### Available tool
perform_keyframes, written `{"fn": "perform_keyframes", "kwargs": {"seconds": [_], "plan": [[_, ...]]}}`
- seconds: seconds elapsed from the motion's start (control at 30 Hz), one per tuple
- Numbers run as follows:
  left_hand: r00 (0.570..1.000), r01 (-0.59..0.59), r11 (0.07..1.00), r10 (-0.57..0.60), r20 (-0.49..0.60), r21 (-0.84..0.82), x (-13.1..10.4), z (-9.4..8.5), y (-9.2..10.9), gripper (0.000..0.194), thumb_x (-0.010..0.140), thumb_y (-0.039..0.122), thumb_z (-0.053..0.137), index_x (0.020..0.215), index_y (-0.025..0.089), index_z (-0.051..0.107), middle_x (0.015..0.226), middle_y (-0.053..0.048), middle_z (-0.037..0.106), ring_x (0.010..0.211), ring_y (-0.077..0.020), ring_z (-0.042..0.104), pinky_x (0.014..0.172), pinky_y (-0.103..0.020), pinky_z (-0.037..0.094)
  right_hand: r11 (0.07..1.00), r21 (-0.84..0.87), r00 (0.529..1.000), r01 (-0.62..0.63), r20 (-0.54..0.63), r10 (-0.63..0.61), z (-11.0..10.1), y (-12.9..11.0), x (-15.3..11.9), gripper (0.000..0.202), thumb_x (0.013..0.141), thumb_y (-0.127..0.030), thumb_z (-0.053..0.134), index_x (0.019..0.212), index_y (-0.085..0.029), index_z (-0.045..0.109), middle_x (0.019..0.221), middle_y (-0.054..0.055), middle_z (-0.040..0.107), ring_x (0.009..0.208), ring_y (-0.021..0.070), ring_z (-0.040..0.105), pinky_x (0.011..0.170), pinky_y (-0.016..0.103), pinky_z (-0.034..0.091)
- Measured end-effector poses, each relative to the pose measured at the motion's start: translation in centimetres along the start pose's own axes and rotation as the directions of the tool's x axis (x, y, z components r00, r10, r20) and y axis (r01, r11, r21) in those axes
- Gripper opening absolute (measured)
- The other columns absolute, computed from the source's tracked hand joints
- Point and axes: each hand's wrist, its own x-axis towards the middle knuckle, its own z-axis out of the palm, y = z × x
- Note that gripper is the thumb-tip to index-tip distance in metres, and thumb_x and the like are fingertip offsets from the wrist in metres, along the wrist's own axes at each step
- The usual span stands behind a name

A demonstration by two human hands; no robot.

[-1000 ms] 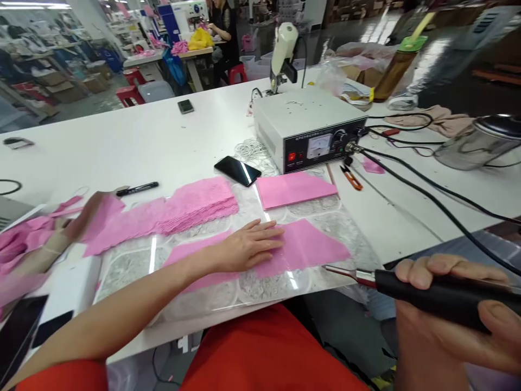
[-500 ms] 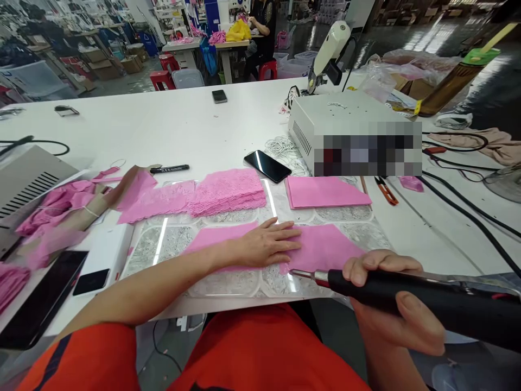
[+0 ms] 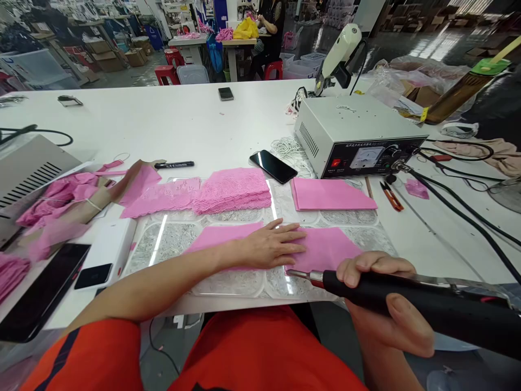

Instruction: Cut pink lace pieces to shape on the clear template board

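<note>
My left hand (image 3: 273,245) lies flat with its fingers spread, pressing on a piece of pink fabric (image 3: 325,247) that reaches out on both sides of it. In my right hand (image 3: 386,304) is a black ultrasonic welding gun (image 3: 423,307), its fingers wrapped round the barrel. The gun's thin metal tip points left and meets the fabric's near edge, just below my left fingers; contact there is hard to judge. Underneath is a clear, patterned mat (image 3: 232,283). Behind my left hand are a stack of pink lace pieces (image 3: 232,193) and a stack of plain pink pieces (image 3: 331,194).
A grey control box (image 3: 362,130) with a dial stands at the back right, cables (image 3: 468,217) running from it. Nearby lie a phone (image 3: 273,166) and orange-handled snips (image 3: 391,196). A marker (image 3: 175,164), pink scraps (image 3: 69,198) and a white device (image 3: 108,252) are leftward.
The head view has shifted slightly. Relative to my left hand, the welding gun's tip has moved a little left along the fabric's near edge. My left hand stays on the fabric.
</note>
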Motion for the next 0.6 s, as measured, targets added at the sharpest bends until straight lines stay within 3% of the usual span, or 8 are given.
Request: {"fn": "perform_keyframes", "kwargs": {"seconds": [0.6], "plan": [[0.999, -0.002, 1.0, 0.001, -0.034, -0.013, -0.01, 0.18, -0.06, 0.041, 0.098, 0.042, 0.044, 0.132, 0.022, 0.054, 0.15, -0.008, 0.039, 0.143, -0.026, 0.027, 0.116, -0.05, 0.021, 1.0, -0.031, 1.0, 0.001, -0.015, -0.001, 0.39, 0.15, -0.07, 0.018, 0.075, -0.029, 0.059, 0.089, -0.018, 0.062, 0.081, 0.003, 0.057, 0.059, 0.0142, 0.058, 0.057, 0.035, 0.049]]}}
